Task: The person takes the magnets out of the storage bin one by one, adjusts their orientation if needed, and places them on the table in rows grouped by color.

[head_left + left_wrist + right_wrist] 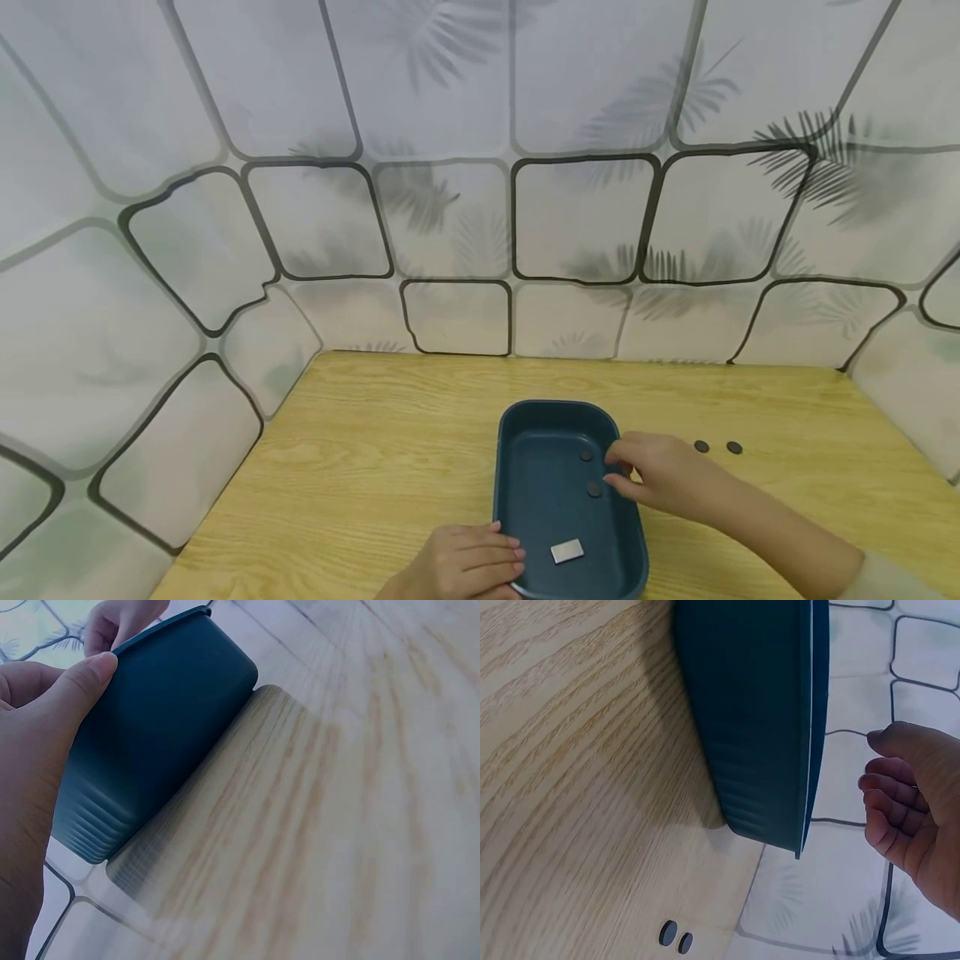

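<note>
A deep blue plastic tray [504, 467] with rounded corners stands on the table. My left hand [476, 562] grips its near left rim, fingers over the inside and thumb [94, 671] against the outer wall. Just above the right rim hovers my right hand [663, 471], thumb and forefinger apart, the other fingers loosely curled, nothing visible between them. Inside the tray lie one small dark disc [586, 456], a second dark disc [594, 490] closer to me, and a small white rectangular block [567, 551] near the front.
Right of the tray, beyond my right forearm, two more flat dark discs, one at left [701, 447] and one at right [734, 448], lie on the wood-grain table [360, 467]. A patterned wall covering [457, 225] rises behind the table and along both sides.
</note>
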`<state>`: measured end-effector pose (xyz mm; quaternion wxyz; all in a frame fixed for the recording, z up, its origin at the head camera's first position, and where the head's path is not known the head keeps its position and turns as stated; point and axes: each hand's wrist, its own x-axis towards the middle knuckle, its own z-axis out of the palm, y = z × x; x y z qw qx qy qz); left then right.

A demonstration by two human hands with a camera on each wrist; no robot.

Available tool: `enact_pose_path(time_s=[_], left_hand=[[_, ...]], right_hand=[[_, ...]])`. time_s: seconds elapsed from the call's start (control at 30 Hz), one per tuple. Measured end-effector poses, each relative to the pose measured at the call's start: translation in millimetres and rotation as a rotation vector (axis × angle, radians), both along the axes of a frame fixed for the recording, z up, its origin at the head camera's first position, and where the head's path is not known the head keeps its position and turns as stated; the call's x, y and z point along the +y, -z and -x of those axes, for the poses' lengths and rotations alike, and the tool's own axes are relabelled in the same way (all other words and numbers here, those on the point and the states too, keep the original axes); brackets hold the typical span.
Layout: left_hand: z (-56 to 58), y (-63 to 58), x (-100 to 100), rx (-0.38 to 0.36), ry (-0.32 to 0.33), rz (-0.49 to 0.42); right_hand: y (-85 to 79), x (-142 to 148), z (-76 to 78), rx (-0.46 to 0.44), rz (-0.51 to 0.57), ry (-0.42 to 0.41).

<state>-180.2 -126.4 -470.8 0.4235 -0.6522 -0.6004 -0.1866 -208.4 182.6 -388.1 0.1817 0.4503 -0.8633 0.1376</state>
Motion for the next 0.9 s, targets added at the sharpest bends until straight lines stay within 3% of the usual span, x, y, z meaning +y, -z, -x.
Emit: enact_pose_path(time_s=[0.27,0.6,0.73,0.9], left_hand=[[0.5,0.0,1,0.003,0.002,0.002],[-0.5,-3.7,2,0.021,-0.004,-0.013],[-1.1,-5.6,3,0.023,-0.006,-0.022],[-0.5,-6.3,4,0.037,0.003,-0.034]], right_hand=[[1.9,-12,3.8,-0.099,-0.125,0.019],[5.5,-36,12.5,-0.308,-0.289,0.086],[12.8,-44,14.8,-0.376,-0.327,0.16],[23.9,-52,19.0,-0.364,-0.382,0.278]])
